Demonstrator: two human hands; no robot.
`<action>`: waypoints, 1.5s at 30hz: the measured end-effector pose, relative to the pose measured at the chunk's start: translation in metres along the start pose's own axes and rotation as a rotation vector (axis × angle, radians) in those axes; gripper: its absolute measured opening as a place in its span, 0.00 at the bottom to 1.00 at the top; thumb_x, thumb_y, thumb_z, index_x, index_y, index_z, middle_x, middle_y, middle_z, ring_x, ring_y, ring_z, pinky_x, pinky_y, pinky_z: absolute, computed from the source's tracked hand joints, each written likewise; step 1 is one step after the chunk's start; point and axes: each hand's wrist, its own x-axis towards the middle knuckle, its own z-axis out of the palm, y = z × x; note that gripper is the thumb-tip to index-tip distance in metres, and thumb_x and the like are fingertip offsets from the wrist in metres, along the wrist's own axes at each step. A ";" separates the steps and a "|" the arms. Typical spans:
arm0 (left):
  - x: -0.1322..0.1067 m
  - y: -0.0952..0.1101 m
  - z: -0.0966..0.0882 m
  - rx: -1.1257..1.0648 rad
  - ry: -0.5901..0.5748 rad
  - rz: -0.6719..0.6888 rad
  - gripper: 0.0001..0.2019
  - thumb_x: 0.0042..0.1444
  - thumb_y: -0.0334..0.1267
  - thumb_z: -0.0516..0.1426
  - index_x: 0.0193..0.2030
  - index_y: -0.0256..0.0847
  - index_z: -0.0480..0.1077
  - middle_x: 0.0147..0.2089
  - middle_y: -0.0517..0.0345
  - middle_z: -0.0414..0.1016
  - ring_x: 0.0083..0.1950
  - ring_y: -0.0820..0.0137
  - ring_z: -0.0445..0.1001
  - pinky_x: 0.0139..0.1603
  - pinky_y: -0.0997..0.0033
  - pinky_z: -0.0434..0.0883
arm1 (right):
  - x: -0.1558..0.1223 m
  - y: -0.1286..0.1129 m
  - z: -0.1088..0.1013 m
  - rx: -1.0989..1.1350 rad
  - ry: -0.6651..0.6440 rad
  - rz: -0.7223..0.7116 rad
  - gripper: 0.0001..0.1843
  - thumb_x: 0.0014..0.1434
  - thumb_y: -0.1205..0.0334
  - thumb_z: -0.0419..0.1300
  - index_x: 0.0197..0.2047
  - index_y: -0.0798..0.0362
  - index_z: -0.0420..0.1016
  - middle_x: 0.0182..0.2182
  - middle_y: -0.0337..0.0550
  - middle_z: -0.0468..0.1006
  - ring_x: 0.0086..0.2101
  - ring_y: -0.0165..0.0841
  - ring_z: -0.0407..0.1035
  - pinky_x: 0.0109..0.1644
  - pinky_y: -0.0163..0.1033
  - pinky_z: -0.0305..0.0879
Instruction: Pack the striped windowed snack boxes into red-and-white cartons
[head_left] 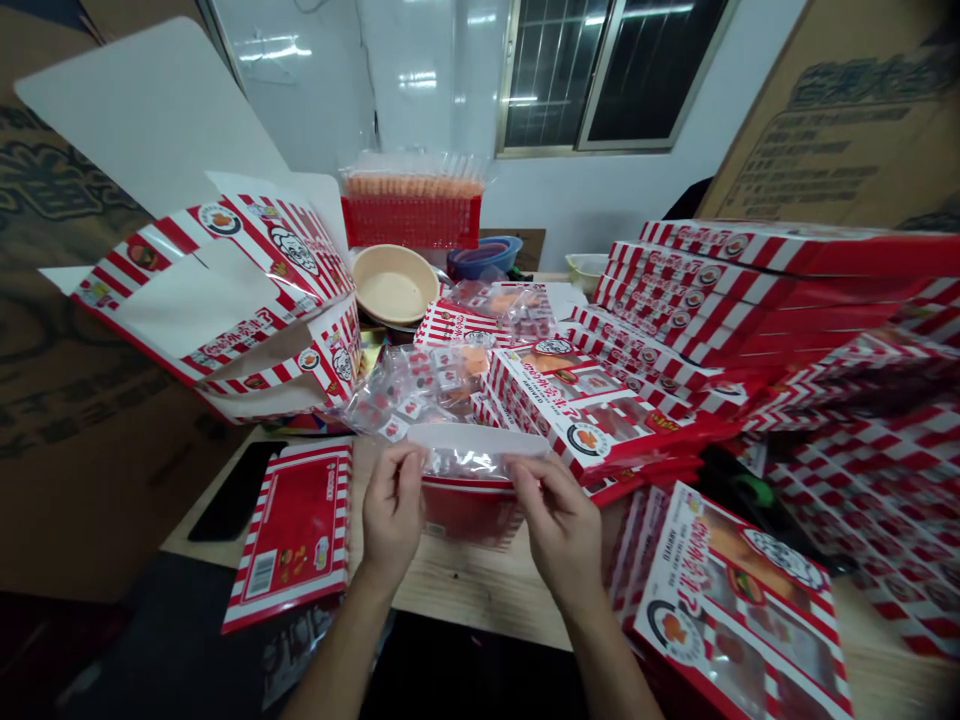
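Just above the near edge of the wooden table, both my hands grip a red and white striped cardboard box (471, 515). My left hand (394, 510) pinches its upper left corner between thumb and fingers. At the upper right corner, my right hand (553, 515) has a similar pinch. A white flap stands up at the back of the box's top. Clear plastic shows at the opening between my hands; what lies inside is hidden. Right behind the box is a heap of small clear packets (420, 385). A finished-looking striped box with windows (585, 395) lies behind my right hand.
A flat red striped box (296, 525) and a black phone (236, 490) lie left. Opened striped cartons (277, 290) lean at the upper left. Stacked striped boxes (720, 290) crowd the right, with another box (739, 600) near my right arm. Behind stands a beige bowl (396, 285).
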 end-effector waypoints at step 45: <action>0.032 -0.002 -0.041 -0.049 -0.667 0.277 0.16 0.52 0.30 0.59 0.48 0.46 0.68 0.52 0.52 0.71 0.52 0.68 0.70 0.51 0.67 0.68 | 0.011 -0.007 -0.024 0.169 -0.426 0.061 0.11 0.54 0.66 0.62 0.39 0.41 0.76 0.47 0.42 0.73 0.48 0.37 0.68 0.46 0.43 0.69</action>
